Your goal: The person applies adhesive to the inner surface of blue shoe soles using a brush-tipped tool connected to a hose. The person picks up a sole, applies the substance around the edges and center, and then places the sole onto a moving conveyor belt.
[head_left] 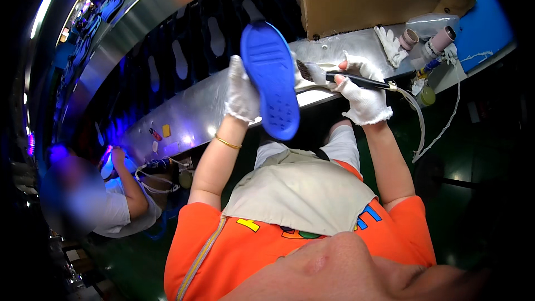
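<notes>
A blue shoe sole (271, 81) is held up nearly upright in front of me, its grooved face toward me. My left hand (241, 93), in a white knit glove, is closed on the sole's left edge; the fingers are partly hidden behind it. In my right hand (365, 95), whose white glove leaves some fingertips bare, is a brush (361, 81) with a black handle. Its bristles point left toward the sole and look slightly apart from it. A pale tube (415, 108) runs from the handle's back end and hangs down.
A metal ledge (192, 103) crosses ahead, with rows of dark shoe parts (181, 58) beyond it. Cardboard (373, 0) stands behind the ledge. Spare white gloves (390, 46), a pink flask (440, 42) and its cup (408, 38) sit right. Another person (114, 200) works at left.
</notes>
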